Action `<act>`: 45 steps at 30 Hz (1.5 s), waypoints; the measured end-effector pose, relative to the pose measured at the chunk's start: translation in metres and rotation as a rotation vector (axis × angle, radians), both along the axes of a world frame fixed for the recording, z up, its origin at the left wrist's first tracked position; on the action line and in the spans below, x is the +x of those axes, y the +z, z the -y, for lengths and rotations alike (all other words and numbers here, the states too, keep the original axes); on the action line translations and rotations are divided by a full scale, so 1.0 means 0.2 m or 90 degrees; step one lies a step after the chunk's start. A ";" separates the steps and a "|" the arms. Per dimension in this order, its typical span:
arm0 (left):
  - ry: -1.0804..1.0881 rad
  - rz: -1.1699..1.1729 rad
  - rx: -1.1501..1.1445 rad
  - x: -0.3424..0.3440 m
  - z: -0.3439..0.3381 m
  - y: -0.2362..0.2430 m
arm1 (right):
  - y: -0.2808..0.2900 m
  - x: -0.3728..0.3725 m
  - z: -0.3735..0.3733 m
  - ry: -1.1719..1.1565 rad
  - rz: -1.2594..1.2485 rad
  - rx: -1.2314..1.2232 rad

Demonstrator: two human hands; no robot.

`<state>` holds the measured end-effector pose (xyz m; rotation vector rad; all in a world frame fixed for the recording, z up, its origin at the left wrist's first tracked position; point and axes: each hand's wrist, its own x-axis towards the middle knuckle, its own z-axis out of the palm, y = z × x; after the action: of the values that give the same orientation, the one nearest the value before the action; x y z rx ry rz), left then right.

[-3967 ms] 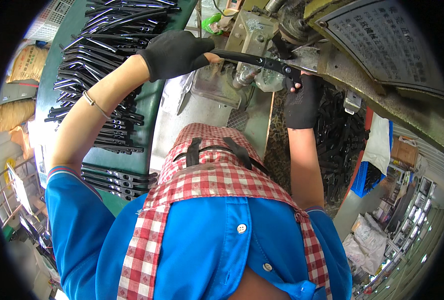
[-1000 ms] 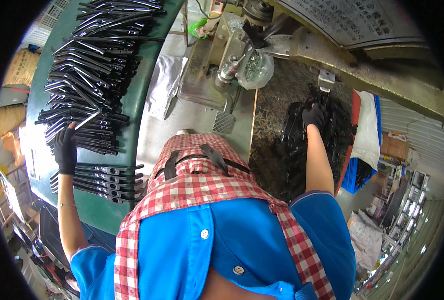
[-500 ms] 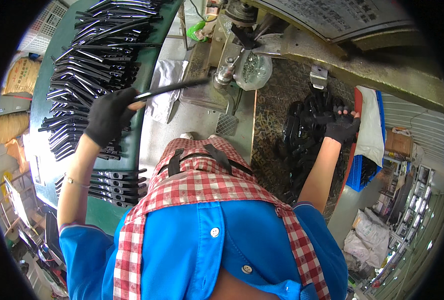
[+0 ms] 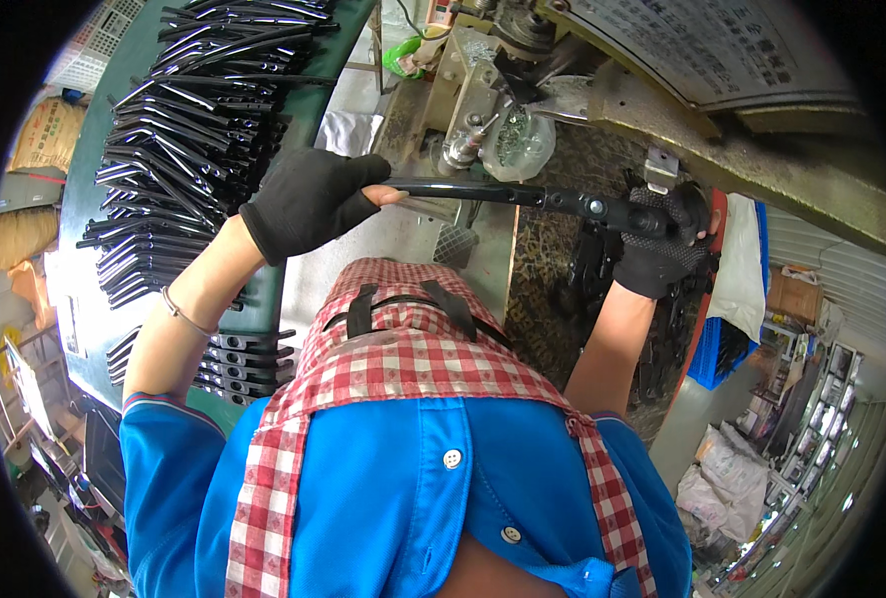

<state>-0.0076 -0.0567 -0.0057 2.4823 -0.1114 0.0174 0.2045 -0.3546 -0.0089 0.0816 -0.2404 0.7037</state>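
Observation:
My left hand (image 4: 313, 204), in a black glove, grips a long black bar (image 4: 493, 191) near its left end, holding it level across my front. My right hand (image 4: 662, 249), also gloved, is closed around the bar's right end, where a flat piece with holes and a silvery round fastener (image 4: 595, 207) shows. The bar crosses below the press (image 4: 468, 85) and a plastic bag of small metal bits (image 4: 525, 143). Below my right hand lies a heap of black parts (image 4: 590, 269). Left of me, many black bars (image 4: 179, 149) lie in rows on a green table (image 4: 313, 55).
A metal machine arm with a plate (image 4: 702, 55) overhangs the upper right. A foot pedal (image 4: 455, 242) is low in the middle. Farther right stand a blue crate (image 4: 712, 359), a white sack (image 4: 737, 269) and cartons (image 4: 792, 294). Stacked holed bars (image 4: 244, 359) lie at the table's near end.
My left hand has moved from the bars on the table up and rightward with one bar. My right hand has come from the heap onto that bar's other end, so it now lies level.

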 end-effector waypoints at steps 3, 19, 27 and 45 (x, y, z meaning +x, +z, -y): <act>-0.014 -0.022 -0.025 -0.02 -0.03 -0.04 | -0.07 0.00 -0.06 -0.041 0.014 -0.045; -0.021 -0.229 -0.275 -0.03 -0.04 -0.13 | -0.21 0.00 -0.19 -0.110 0.144 -0.135; -0.003 -0.184 -0.125 -0.02 -0.05 -0.08 | -0.30 0.01 -0.23 0.065 0.026 -0.198; 0.191 -0.178 0.009 -0.19 -0.46 -0.09 | 0.00 -0.13 -0.21 -0.041 1.422 -1.245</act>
<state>-0.0453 0.0356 -0.0242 2.4657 0.3796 -0.2022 0.1787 -0.3135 -0.0079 -2.6818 -1.4925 0.3601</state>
